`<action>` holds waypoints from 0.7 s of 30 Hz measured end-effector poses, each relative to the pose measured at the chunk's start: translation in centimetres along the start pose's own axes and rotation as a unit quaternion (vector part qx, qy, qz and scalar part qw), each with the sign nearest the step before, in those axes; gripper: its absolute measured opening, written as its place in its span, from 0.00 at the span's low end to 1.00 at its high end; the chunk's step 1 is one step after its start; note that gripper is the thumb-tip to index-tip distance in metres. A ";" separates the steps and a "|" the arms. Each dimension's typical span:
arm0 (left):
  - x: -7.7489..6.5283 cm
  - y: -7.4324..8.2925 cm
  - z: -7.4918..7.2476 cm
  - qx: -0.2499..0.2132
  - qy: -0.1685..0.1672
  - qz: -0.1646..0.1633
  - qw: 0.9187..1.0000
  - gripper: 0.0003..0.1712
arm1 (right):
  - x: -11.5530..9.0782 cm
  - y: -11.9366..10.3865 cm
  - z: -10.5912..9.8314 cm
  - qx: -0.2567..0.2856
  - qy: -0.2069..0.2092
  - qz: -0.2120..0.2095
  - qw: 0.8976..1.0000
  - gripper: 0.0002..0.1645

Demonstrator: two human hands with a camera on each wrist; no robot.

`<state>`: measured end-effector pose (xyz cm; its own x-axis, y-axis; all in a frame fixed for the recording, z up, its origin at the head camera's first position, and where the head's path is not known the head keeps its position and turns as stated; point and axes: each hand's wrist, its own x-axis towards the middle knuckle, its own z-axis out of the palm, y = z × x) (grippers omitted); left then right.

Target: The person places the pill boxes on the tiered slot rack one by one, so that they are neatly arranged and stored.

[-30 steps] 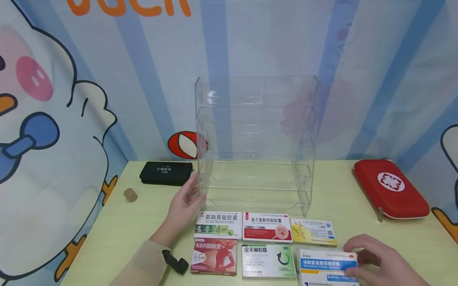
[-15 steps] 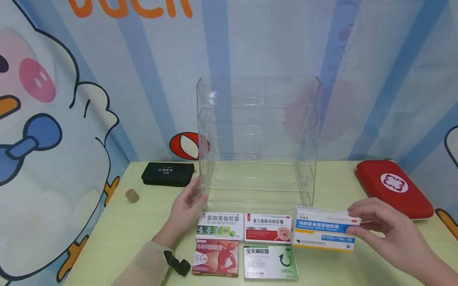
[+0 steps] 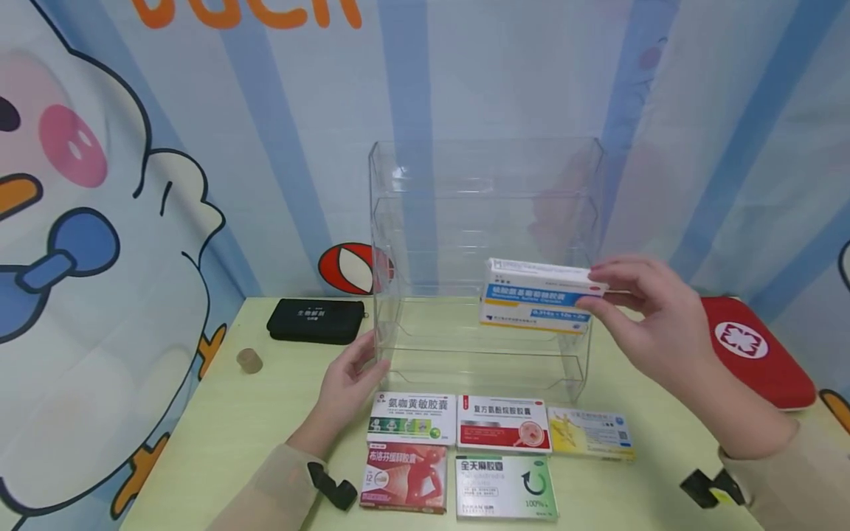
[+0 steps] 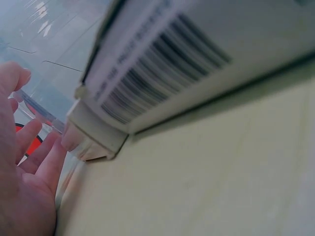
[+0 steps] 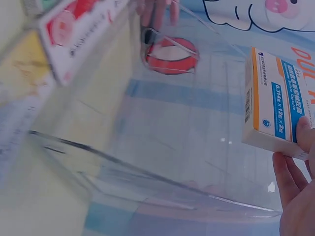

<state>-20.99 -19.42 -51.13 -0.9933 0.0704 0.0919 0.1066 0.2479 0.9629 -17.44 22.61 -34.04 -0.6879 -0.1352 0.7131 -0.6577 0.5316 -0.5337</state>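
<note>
My right hand (image 3: 654, 324) pinches one end of a blue-and-white capsule box (image 3: 539, 296) between thumb and fingers, its printed face towards me. In the head view the box overlaps the lower tiers of a clear acrylic rack (image 3: 488, 363). The right wrist view shows the same medicine box (image 5: 273, 101) with the thumb on its face. At the rack's lower left side, my left hand (image 3: 348, 380) touches the wall with fairly straight fingers. Close beside that hand, in the left wrist view, stands a box end with a barcode (image 4: 162, 69).
Several medicine boxes lie before the rack: white-green (image 3: 412, 418), white-red (image 3: 503, 423), yellow (image 3: 591, 433), red (image 3: 403, 478) and green-white (image 3: 506, 487). A black pouch (image 3: 315, 321) and a small brown cylinder (image 3: 249, 361) sit left; a red zip case (image 3: 757, 361) lies right.
My right hand has lifted the blue-and-white capsule box from the front row and carried it up and leftward to the rack. The left hand stays at the rack's side.
</note>
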 end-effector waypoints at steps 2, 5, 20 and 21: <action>0.0 0.1 0.0 -0.003 -0.001 0.002 1.000 0.35 | 1.7 -0.1 0.7 0.005 0.013 -0.007 1.000 0.23; 0.0 0.2 0.0 -0.006 -0.001 0.005 1.000 0.35 | 4.1 -0.2 1.8 0.019 0.033 -0.008 0.999 0.19; 0.0 -0.1 0.0 -0.014 0.012 0.020 1.000 0.35 | 12.5 -1.3 6.7 0.106 0.117 0.023 0.987 0.17; 0.0 -0.2 0.1 -0.014 0.009 0.017 1.000 0.35 | 12.8 -1.4 6.9 0.105 0.117 0.026 0.987 0.17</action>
<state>-21.01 -19.41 -51.30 -0.9898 0.0604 0.1289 0.1391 0.2189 0.9658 -27.44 14.35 -27.25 -0.6490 0.0984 0.7544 -0.6890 0.3447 -0.6376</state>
